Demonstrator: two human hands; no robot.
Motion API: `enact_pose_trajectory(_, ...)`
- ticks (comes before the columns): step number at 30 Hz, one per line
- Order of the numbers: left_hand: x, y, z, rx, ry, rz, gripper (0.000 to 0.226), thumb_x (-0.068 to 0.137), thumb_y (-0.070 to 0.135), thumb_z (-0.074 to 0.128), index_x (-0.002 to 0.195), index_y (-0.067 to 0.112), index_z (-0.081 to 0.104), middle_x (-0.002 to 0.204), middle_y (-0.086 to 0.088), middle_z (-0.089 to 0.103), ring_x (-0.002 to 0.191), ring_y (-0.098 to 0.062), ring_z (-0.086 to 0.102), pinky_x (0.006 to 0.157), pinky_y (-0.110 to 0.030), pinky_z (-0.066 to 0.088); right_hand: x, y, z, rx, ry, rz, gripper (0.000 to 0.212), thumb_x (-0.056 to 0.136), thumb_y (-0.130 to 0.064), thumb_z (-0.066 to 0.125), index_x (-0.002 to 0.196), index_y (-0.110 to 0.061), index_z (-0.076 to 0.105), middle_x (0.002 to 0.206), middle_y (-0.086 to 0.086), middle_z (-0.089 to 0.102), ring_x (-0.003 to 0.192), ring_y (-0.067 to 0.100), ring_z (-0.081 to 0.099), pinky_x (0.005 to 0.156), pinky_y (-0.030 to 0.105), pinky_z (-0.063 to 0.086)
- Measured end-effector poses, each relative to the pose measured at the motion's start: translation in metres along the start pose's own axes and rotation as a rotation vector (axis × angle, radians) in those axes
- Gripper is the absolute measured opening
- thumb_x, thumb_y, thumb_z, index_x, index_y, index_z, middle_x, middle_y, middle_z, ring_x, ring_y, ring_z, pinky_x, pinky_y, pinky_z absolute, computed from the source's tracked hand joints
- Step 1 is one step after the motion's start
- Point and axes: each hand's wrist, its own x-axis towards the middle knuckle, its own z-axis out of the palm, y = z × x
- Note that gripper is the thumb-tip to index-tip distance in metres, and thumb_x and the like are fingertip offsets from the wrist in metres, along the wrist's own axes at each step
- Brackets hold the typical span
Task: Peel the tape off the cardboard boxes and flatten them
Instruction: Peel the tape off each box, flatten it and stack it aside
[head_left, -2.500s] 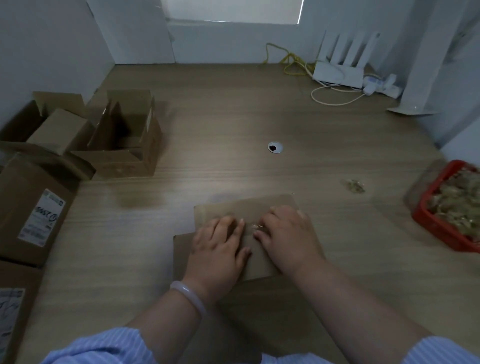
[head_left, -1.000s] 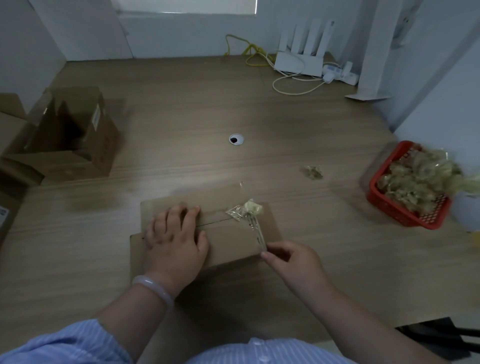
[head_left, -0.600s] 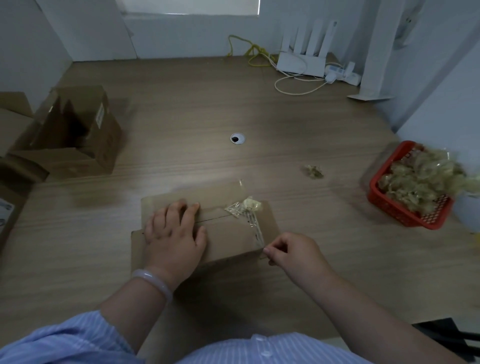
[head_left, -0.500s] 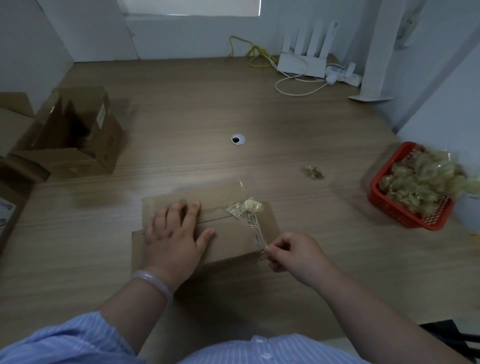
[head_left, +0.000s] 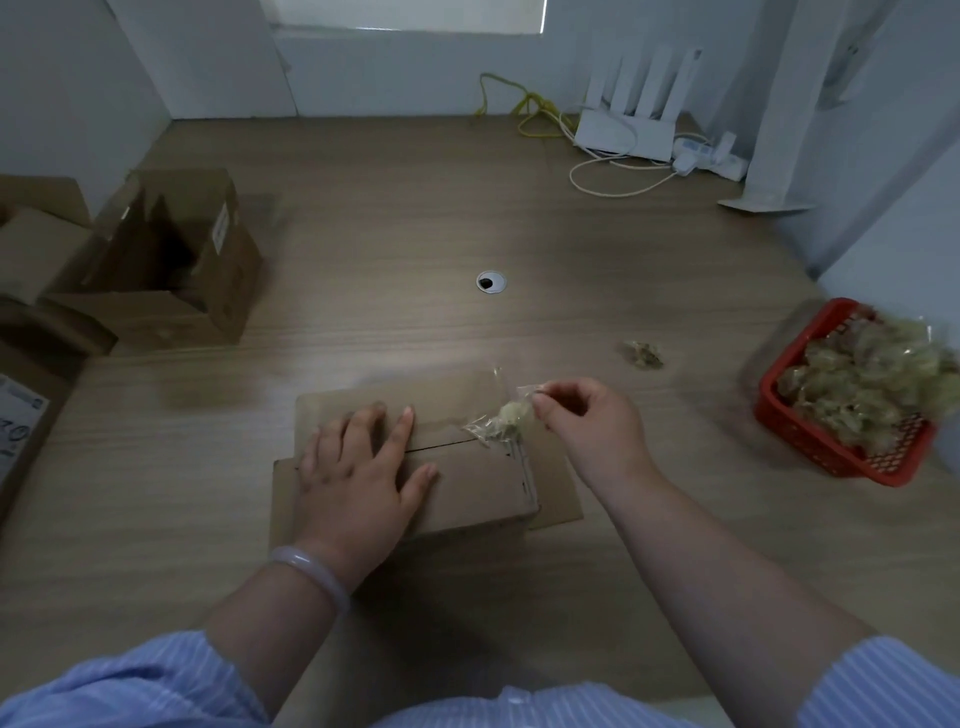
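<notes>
A small brown cardboard box (head_left: 467, 483) lies on the wooden table in front of me. My left hand (head_left: 358, 478) rests flat on its left half with the fingers spread. My right hand (head_left: 587, 421) is raised over the box's far right corner and pinches a crumpled wad of clear tape (head_left: 506, 418) between thumb and fingertips. A thin strip of tape (head_left: 524, 467) still runs down the box's right edge from the wad.
Open cardboard boxes (head_left: 166, 260) stand at the left, with more at the left edge. A red basket (head_left: 831, 447) full of crumpled tape sits at the right. A loose tape scrap (head_left: 643, 354) lies near it. A cable hole (head_left: 490, 281) and a white router (head_left: 626, 132) are farther back.
My right hand has moved from the box's near right corner up to its far right corner, now pinching the tape wad. My left hand stays flat on the box.
</notes>
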Motion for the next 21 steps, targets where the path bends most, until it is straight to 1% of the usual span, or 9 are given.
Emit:
enact_pose_trajectory(2,0.0,0.0,0.0,0.005,-0.008,-0.004,0.066,0.08,0.065,0.034,0.131,0.03,0.057,0.13,-0.006,0.052,0.116,-0.03,0.04,0.097,-0.049,0.034,0.002,0.004,0.005,-0.198,-0.077,-0.131,0.023,0.074,-0.023,0.08,0.093,-0.02,0.068,0.095,-0.003,0.067,0.088,0.011,0.064,0.085,0.029,0.053)
enact_pose_trajectory(4,0.0,0.0,-0.001,0.008,-0.02,-0.009,0.066,0.08,0.066,0.033,0.131,0.031,0.056,0.131,-0.006,0.051,0.116,-0.029,0.04,0.097,-0.048,0.032,0.001,0.012,0.006,-0.386,-0.183,-0.251,0.046,0.068,-0.029,0.083,0.11,-0.022,0.066,0.116,-0.001,0.056,0.107,0.012,0.056,0.096,0.029,0.047)
enact_pose_trajectory(6,0.0,-0.001,-0.001,0.009,-0.029,-0.007,0.065,0.081,0.066,0.033,0.132,0.031,0.055,0.132,-0.005,0.05,0.116,-0.029,0.039,0.098,-0.048,0.032,0.003,0.021,0.004,-0.466,-0.256,-0.333,0.058,0.067,-0.029,0.084,0.12,-0.02,0.063,0.123,0.001,0.053,0.114,0.014,0.051,0.101,0.03,0.042)
enact_pose_trajectory(9,0.0,-0.001,-0.001,0.009,-0.035,-0.004,0.065,0.081,0.066,0.033,0.132,0.031,0.055,0.132,-0.004,0.05,0.117,-0.028,0.038,0.099,-0.047,0.03,0.01,0.017,0.002,-0.524,-0.24,-0.42,0.039,0.073,-0.023,0.079,0.109,-0.015,0.068,0.104,0.0,0.062,0.099,0.014,0.056,0.088,0.017,0.038)
enact_pose_trajectory(10,0.0,-0.001,-0.001,0.01,-0.042,-0.004,0.065,0.082,0.066,0.033,0.133,0.031,0.054,0.132,-0.004,0.05,0.118,-0.027,0.038,0.1,-0.047,0.031,0.013,0.014,0.002,-0.552,-0.239,-0.445,0.029,0.075,-0.023,0.078,0.101,-0.014,0.069,0.096,0.0,0.062,0.092,0.015,0.056,0.081,0.017,0.038)
enact_pose_trajectory(12,0.0,-0.001,-0.002,0.005,-0.05,-0.002,0.065,0.082,0.065,0.032,0.133,0.031,0.054,0.133,-0.004,0.05,0.118,-0.027,0.038,0.1,-0.049,0.034,0.019,0.01,0.003,-0.617,-0.268,-0.486,0.015,0.079,-0.023,0.074,0.087,-0.012,0.067,0.085,0.0,0.061,0.084,0.016,0.053,0.075,0.024,0.04)
enact_pose_trajectory(14,0.0,-0.001,-0.004,-0.009,-0.057,0.002,0.065,0.083,0.065,0.032,0.134,0.031,0.053,0.133,-0.006,0.05,0.119,-0.028,0.039,0.101,-0.049,0.035,0.026,0.01,0.002,-0.646,-0.288,-0.474,0.011,0.084,-0.023,0.069,0.083,-0.012,0.066,0.08,0.0,0.059,0.081,0.017,0.052,0.07,0.026,0.036)
enact_pose_trajectory(17,0.0,-0.002,-0.004,-0.014,-0.069,0.016,0.065,0.084,0.064,0.032,0.135,0.03,0.052,0.133,-0.006,0.05,0.12,-0.029,0.041,0.101,-0.049,0.034,0.033,0.011,0.005,-0.58,-0.253,-0.383,0.011,0.087,-0.022,0.065,0.079,-0.014,0.064,0.074,-0.003,0.057,0.073,0.016,0.052,0.065,0.023,0.031)
enact_pose_trajectory(21,0.0,-0.002,-0.005,-0.02,-0.072,0.023,0.064,0.084,0.063,0.034,0.133,0.028,0.055,0.131,-0.007,0.051,0.118,-0.03,0.044,0.098,-0.049,0.038,0.047,0.003,0.002,-0.195,-0.109,0.006,0.016,0.091,-0.022,0.062,0.076,-0.019,0.058,0.074,0.006,0.066,0.062,0.016,0.064,0.062,0.025,0.049)
